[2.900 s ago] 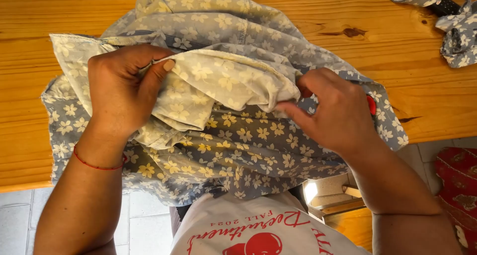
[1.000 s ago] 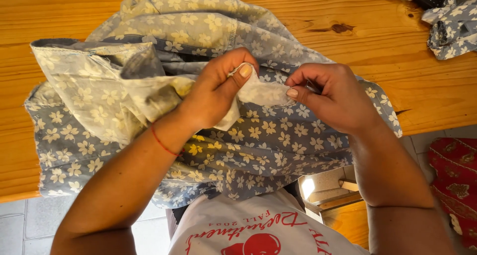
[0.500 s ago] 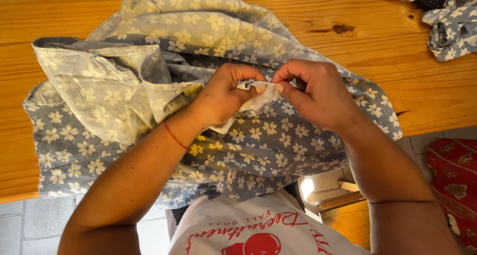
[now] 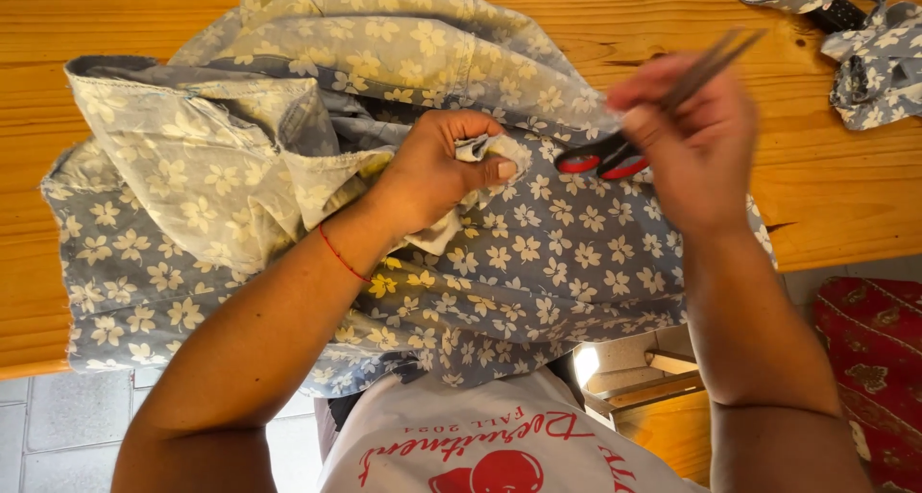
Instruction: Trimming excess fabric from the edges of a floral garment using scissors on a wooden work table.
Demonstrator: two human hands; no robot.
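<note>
A blue-grey garment with a cream flower print [image 4: 538,263] lies bunched on the wooden table [image 4: 845,186], partly turned inside out. My left hand [image 4: 437,171] pinches a small fold of the pale inner fabric [image 4: 495,149] near the middle of the garment. My right hand [image 4: 687,133] is lifted just to the right of it and grips a pair of scissors [image 4: 615,157] with red and black handles; the blades point up and right and are motion-blurred.
Scraps of the same flowered cloth [image 4: 869,51] with a dark object lie at the table's far right corner. The table's near edge runs below the garment. A red patterned cushion [image 4: 874,359] sits lower right, grey floor tiles [image 4: 58,416] lower left.
My right hand let go of the fabric fold, rose to the right and now holds scissors. My left hand stays pinched on the fold.
</note>
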